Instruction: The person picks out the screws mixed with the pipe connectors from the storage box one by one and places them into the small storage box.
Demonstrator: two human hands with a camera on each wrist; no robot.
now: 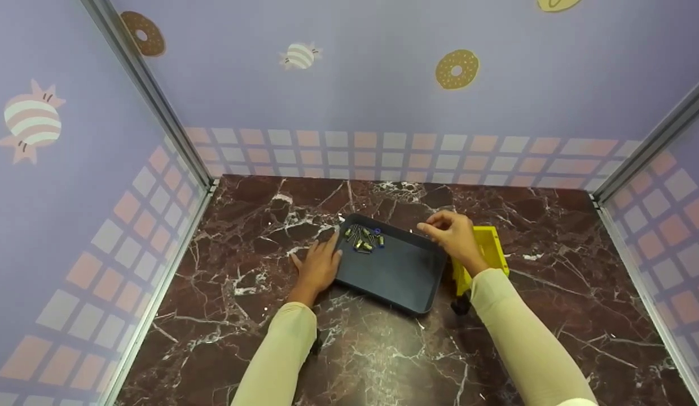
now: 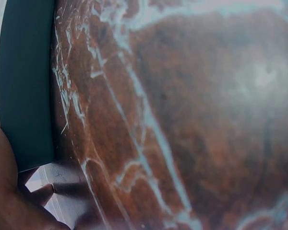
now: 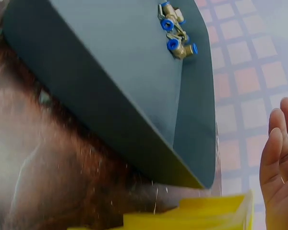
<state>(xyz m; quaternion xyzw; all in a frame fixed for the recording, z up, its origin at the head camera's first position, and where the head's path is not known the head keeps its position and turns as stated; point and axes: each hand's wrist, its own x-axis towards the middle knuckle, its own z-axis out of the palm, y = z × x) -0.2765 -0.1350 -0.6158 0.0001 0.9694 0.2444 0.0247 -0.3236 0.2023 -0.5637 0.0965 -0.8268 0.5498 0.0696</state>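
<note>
A dark grey tray (image 1: pixel 394 276) lies at a slant on the marbled table. Small brass fittings with blue rings (image 3: pixel 180 48) are heaped in its far left corner, several of them. At the tray's left side, my left hand (image 1: pixel 318 268) rests with spread fingers against the wall; in the left wrist view its fingers (image 2: pixel 7 187) overlap the end of that wall. My right hand (image 1: pixel 453 234) is raised over the tray's right rim, beside the yellow bin. Its fingers are loosely bent, and the right wrist view shows nothing between these fingers (image 3: pixel 273 148).
The yellow bin (image 1: pixel 493 248) stands close to the tray's right side, partly hidden under my right forearm. Patterned panels enclose the table, with a back wall (image 1: pixel 360 101) behind and side walls at left and right.
</note>
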